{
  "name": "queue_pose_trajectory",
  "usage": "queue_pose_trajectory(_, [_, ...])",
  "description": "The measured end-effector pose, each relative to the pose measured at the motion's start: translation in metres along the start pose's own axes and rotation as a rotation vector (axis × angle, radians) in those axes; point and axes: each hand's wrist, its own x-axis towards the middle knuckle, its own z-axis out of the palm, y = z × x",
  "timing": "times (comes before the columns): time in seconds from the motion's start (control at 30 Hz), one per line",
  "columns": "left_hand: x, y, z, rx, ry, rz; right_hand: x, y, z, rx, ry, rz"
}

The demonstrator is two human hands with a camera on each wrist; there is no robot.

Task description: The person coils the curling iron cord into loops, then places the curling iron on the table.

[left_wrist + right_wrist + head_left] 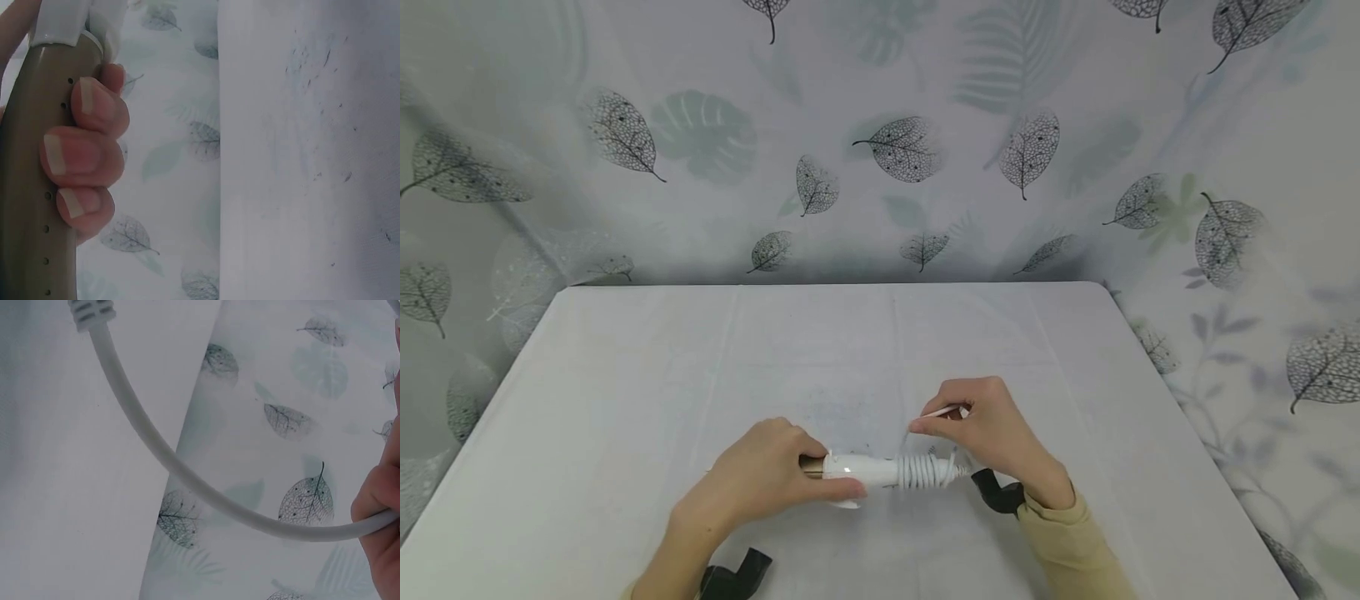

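Note:
A hair straightener with a white handle (861, 470) lies crosswise between the two hands in the head view. My left hand (763, 475) grips its brown-gold end, thumb along the near side. In the left wrist view, curled fingertips (84, 156) press on that brown casing (25, 181), which has a row of small holes. White cord coils (925, 472) wrap the handle's right part. My right hand (992, 425) pinches a length of the cord above and right of the coils. From the ribbed cord sleeve (92, 314), the cord (203, 494) curves to those fingers in the right wrist view.
A white-covered table (625, 375) spreads under the hands, with small dark marks near its middle. Behind it and at the sides hangs a leaf-patterned cloth (850, 75). Black bands (997, 493) sit at both wrists.

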Motion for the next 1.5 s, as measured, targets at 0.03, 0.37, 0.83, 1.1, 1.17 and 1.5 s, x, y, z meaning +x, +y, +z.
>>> queue_pose_trajectory(0.03, [0.000, 0.000, 0.000, 0.017, 0.006, -0.007, 0.000, -0.001, 0.002, -0.006, 0.016, -0.037])
queue_pose_trajectory(0.37, [0.001, 0.000, -0.002, 0.143, 0.033, -0.147, 0.000, -0.012, 0.012, -0.191, 0.080, -0.191])
queue_pose_trajectory(0.83, [0.005, 0.003, 0.004, 0.206, 0.079, -0.238, -0.001, -0.025, 0.028, -0.308, 0.007, -0.150])
queue_pose_trajectory(1.1, [0.005, 0.003, 0.002, 0.211, 0.201, -0.272, -0.002, -0.026, 0.031, -0.247, -0.015, -0.217])
queue_pose_trajectory(1.17, [0.005, 0.002, 0.002, 0.224, 0.223, -0.265, -0.001, -0.025, 0.031, -0.251, -0.027, -0.224])
queue_pose_trajectory(1.5, [0.006, 0.001, -0.001, 0.204, 0.263, -0.290, -0.001, -0.026, 0.032, -0.220, -0.088, -0.249])
